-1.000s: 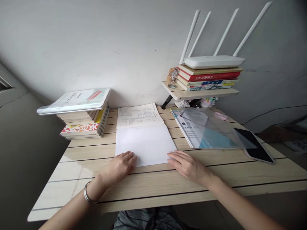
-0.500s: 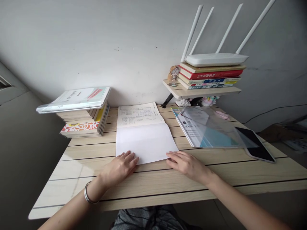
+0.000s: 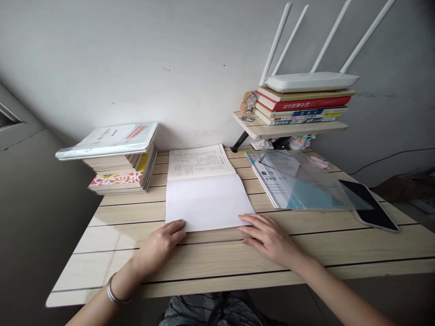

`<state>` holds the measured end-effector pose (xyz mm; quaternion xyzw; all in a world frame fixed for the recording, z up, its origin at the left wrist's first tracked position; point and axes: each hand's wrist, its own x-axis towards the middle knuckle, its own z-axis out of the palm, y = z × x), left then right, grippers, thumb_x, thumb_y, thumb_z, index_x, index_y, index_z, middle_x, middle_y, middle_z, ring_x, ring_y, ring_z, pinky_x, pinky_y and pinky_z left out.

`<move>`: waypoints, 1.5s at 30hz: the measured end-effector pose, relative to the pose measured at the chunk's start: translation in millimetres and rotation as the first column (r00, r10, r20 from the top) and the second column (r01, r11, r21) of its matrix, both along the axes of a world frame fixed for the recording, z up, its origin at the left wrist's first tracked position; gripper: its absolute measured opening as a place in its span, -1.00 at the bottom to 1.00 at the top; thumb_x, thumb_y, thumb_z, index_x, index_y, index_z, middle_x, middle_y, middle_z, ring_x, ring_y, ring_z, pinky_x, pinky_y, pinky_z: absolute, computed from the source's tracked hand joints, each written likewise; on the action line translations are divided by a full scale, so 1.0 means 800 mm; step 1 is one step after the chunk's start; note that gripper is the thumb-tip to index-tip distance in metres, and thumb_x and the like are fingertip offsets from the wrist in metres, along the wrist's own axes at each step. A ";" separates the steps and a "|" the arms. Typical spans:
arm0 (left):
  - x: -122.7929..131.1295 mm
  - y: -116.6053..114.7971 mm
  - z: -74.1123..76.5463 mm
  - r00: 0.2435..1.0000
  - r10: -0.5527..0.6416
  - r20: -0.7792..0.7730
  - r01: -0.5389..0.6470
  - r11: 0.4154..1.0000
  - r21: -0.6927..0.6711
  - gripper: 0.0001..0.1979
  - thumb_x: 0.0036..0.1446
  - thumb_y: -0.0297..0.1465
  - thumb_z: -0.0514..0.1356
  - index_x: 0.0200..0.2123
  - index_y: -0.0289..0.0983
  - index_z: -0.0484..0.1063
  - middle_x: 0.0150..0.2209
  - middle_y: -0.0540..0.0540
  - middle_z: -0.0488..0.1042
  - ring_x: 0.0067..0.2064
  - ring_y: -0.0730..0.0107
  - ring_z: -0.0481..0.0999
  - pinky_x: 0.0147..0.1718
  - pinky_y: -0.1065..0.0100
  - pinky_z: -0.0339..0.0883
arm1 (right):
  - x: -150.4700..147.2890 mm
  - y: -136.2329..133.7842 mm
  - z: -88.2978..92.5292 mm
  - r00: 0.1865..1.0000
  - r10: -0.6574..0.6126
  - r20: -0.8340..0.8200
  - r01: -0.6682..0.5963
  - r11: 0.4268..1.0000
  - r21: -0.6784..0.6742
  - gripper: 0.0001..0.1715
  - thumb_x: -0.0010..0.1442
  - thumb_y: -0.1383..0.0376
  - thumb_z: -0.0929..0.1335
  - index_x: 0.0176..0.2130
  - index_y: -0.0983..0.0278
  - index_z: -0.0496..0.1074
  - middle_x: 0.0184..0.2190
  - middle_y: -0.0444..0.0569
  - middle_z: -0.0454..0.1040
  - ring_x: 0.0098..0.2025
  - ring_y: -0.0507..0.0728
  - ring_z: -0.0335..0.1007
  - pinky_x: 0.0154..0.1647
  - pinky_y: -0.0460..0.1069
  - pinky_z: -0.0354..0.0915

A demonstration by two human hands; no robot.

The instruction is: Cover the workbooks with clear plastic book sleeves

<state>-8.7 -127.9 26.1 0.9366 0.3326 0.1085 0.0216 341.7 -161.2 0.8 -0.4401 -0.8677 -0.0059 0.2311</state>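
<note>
An open book [image 3: 204, 190] lies in the middle of the wooden desk [image 3: 340, 246], its near page blank white and its far page printed. My left hand [image 3: 159, 246] rests flat on the desk, its fingertips touching the book's near left corner. My right hand [image 3: 272, 237] lies flat with fingers stretched out, the fingertips at the book's near right corner. Neither hand holds anything. A silver bangle [image 3: 113, 294] sits on my left wrist.
A stack of books [image 3: 118, 158] stands at the back left. A textbook under a clear plastic sheet [image 3: 299, 185] lies to the right, with a dark tablet [image 3: 369, 203] beside it. A small shelf [image 3: 288, 129] carries books and a white router [image 3: 311, 81].
Both hands have slid a little toward me, from resting on the book's near page to just touching its near edge. The book has stayed in place.
</note>
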 end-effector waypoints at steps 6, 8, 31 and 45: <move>-0.026 -0.024 -0.004 0.978 0.166 0.129 -0.164 0.986 -0.024 -0.64 0.15 -0.53 0.00 -0.04 -0.25 0.44 0.05 -0.18 0.42 0.08 0.23 0.40 0.04 0.21 0.36 | -0.001 0.007 -0.025 0.976 -0.108 -0.189 0.117 0.992 0.040 -0.77 0.22 0.24 0.30 -0.27 0.17 0.57 -0.05 0.05 0.47 -0.02 0.22 0.36 -0.03 0.15 0.34; -0.029 -0.030 0.000 0.964 0.211 0.164 -0.199 0.976 -0.084 -0.68 0.18 -0.44 0.03 -0.03 -0.24 0.44 0.07 -0.17 0.41 0.08 0.22 0.39 0.04 0.22 0.35 | -0.001 0.007 -0.028 0.964 -0.138 -0.227 0.145 0.989 0.017 -0.74 0.22 0.21 0.29 -0.31 0.17 0.58 -0.06 0.05 0.47 -0.04 0.22 0.38 -0.06 0.15 0.35; -0.027 -0.029 -0.024 0.933 0.208 0.295 -0.217 0.976 0.000 -0.87 0.19 -0.42 0.10 -0.33 -0.21 0.46 -0.16 -0.10 0.55 -0.05 0.28 0.49 -0.12 0.23 0.40 | 0.000 -0.003 -0.023 0.954 -0.180 -0.238 0.181 0.983 -0.019 -0.79 0.24 0.24 0.28 -0.35 0.21 0.47 -0.43 -0.07 0.47 -0.34 0.09 0.34 -0.28 0.02 0.15; -0.020 -0.036 -0.016 0.944 0.215 0.250 -0.207 0.977 -0.055 -0.81 0.24 -0.42 0.05 -0.21 -0.19 0.46 -0.16 -0.09 0.55 -0.11 0.32 0.50 -0.12 0.24 0.35 | -0.004 -0.002 -0.013 0.983 -0.152 -0.101 0.151 0.988 -0.019 -0.73 0.23 0.29 0.27 -0.15 0.12 0.52 -0.36 -0.03 0.42 -0.26 0.12 0.32 -0.24 0.05 0.19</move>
